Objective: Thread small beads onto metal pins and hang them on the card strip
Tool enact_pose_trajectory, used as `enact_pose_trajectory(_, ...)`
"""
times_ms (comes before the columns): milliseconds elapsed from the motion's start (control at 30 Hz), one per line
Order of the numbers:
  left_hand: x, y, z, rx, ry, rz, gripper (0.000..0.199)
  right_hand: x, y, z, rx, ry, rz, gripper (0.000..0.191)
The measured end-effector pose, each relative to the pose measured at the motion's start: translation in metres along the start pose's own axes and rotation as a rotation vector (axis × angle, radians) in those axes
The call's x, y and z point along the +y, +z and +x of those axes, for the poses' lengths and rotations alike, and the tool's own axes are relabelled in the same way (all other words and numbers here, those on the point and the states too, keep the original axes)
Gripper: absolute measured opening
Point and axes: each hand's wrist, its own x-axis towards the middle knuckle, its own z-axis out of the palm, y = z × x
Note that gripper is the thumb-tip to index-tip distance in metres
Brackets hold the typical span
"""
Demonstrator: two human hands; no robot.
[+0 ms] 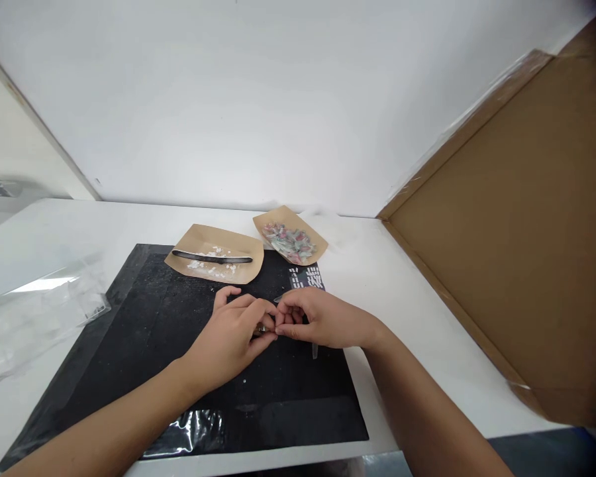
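My left hand (238, 324) is closed over the black mat, thumb and fingers pinching a small shiny, gold-tinted piece (261, 328) that is mostly hidden. Against its fingertips, my right hand (322, 318) is closed too, with thumb and forefinger meeting at the same spot. Whatever the right fingers grip is too small to make out. A pale translucent strip (314, 351) sticks out below the right hand. Just behind that hand lies a dark sheet with white stickers (308, 276), partly covered by it.
A brown paper tray (213, 233) holds white bits and a long dark tool (213, 258). Another paper tray (322, 246) contains small red and green wrapped pieces. Clear plastic packaging (44, 311) lies left on the white table. A large cardboard panel (506, 199) stands right.
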Motion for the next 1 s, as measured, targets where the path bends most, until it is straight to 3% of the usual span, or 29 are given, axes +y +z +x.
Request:
enact_pose_trajectory(367,-0.001,0.0,-0.002,-0.008,-0.003,0.001,0.019,0.009,0.001,0.011,-0.039,0.091,0.23,0.021)
enact_pose_trajectory(533,-0.001,0.0,-0.001,-0.005,-0.004,0.011,0.022,0.009,0.005,0.013,-0.004,0.111,0.244,0.012)
enact_pose_trajectory(1000,-0.001,0.0,-0.002,-0.021,-0.007,0.01,0.017,0.015,0.0,0.013,-0.035,0.1,0.269,0.023)
